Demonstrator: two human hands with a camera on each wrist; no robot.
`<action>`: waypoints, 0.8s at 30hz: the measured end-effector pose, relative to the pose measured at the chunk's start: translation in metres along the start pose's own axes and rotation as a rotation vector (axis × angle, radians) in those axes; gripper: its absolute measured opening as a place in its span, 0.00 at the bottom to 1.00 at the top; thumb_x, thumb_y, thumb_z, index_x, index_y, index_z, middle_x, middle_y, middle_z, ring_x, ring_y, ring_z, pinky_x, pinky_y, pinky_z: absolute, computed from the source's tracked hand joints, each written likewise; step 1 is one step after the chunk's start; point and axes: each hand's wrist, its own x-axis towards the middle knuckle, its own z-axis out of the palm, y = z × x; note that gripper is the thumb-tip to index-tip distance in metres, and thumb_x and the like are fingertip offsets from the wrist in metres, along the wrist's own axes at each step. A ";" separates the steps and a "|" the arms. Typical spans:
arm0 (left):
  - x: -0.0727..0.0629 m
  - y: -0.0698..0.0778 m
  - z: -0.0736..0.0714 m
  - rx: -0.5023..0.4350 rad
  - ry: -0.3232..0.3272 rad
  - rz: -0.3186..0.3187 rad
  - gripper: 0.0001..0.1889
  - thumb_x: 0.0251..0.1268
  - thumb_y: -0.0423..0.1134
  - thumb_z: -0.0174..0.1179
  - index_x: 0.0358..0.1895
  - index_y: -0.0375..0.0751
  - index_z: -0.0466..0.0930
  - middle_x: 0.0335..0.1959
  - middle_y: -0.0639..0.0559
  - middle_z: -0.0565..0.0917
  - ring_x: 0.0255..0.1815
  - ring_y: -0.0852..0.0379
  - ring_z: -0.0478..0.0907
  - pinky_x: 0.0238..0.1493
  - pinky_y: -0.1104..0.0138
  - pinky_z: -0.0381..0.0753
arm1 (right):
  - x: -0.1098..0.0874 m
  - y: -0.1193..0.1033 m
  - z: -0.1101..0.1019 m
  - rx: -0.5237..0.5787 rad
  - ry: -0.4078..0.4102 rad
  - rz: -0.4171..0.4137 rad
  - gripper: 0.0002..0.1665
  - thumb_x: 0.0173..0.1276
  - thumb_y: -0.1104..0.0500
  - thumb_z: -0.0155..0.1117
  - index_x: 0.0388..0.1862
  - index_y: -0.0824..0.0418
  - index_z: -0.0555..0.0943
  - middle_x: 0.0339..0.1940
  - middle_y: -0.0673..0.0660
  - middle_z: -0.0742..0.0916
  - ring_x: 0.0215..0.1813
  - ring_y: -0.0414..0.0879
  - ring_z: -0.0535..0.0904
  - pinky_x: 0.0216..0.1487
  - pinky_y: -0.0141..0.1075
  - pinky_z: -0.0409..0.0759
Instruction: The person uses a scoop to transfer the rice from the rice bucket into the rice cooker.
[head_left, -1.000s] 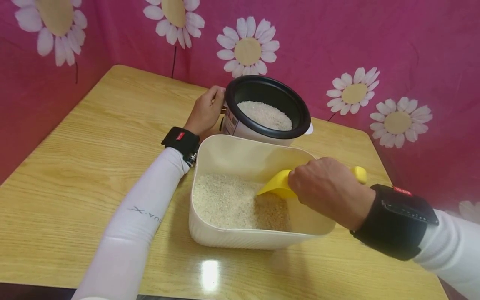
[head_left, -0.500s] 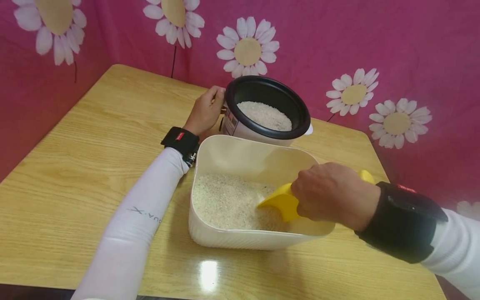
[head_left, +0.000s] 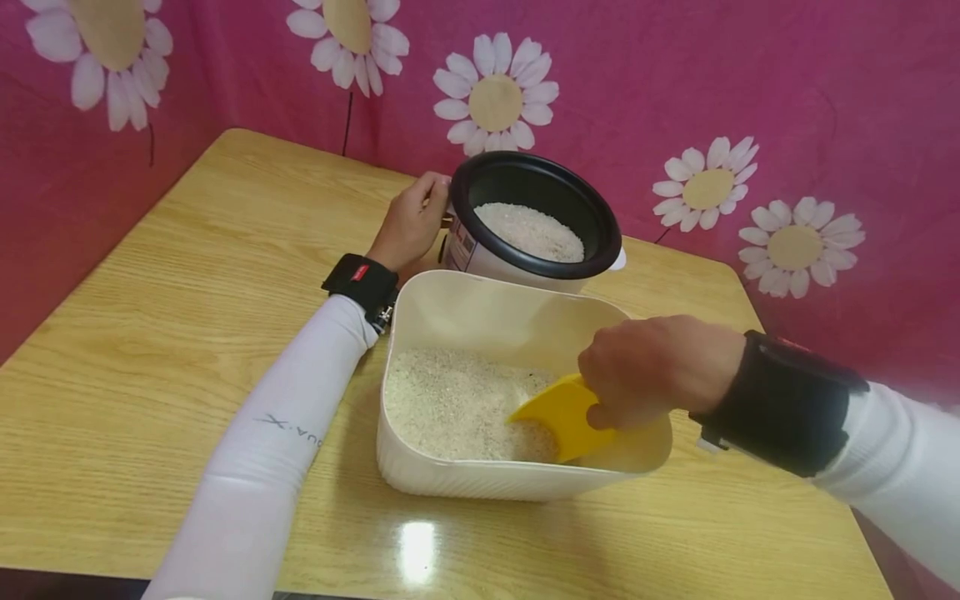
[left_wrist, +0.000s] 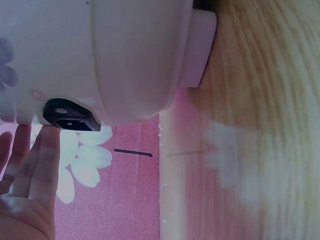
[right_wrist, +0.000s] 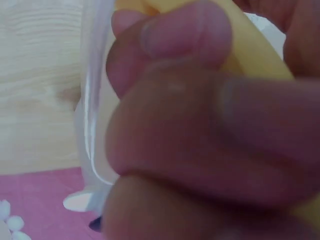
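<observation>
In the head view my right hand [head_left: 645,367] grips a yellow scoop [head_left: 562,417] inside a cream-coloured bin [head_left: 517,475]. Its tilted blade dips into the pale rice [head_left: 457,408] at the bin's right end. The right wrist view shows curled fingers [right_wrist: 200,135] close up, around the yellow scoop handle [right_wrist: 255,45]. My left hand [head_left: 412,221] holds the left side of a white rice cooker [head_left: 517,271], which has a black inner pot part-filled with rice [head_left: 532,232]. In the left wrist view, its fingers [left_wrist: 45,165] reach the cooker wall beside a black power socket [left_wrist: 72,117].
The bin stands directly in front of the cooker on a wood-grain table [head_left: 187,317]. A pink backdrop [head_left: 600,75] with white flowers rises behind the table and along its left side. Light reflects off the table near the front edge.
The scoop has moved down into the rice at the bin's right end, and its blade has turned. My right wrist has rotated with it. The left hand and cooker stay in place.
</observation>
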 end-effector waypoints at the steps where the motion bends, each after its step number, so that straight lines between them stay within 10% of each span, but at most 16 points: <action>1: 0.000 0.000 0.000 0.000 -0.001 0.000 0.21 0.86 0.50 0.42 0.64 0.39 0.74 0.57 0.38 0.82 0.62 0.45 0.83 0.66 0.54 0.85 | 0.001 0.000 -0.001 0.018 -0.015 -0.002 0.13 0.65 0.44 0.71 0.39 0.50 0.83 0.28 0.46 0.87 0.28 0.43 0.81 0.35 0.31 0.84; 24: -0.001 0.000 0.000 0.010 -0.001 0.012 0.21 0.86 0.50 0.41 0.64 0.39 0.73 0.56 0.39 0.82 0.61 0.45 0.83 0.65 0.54 0.86 | 0.030 -0.001 -0.017 0.221 -0.181 0.011 0.20 0.65 0.42 0.67 0.22 0.53 0.82 0.16 0.48 0.77 0.18 0.43 0.65 0.23 0.29 0.65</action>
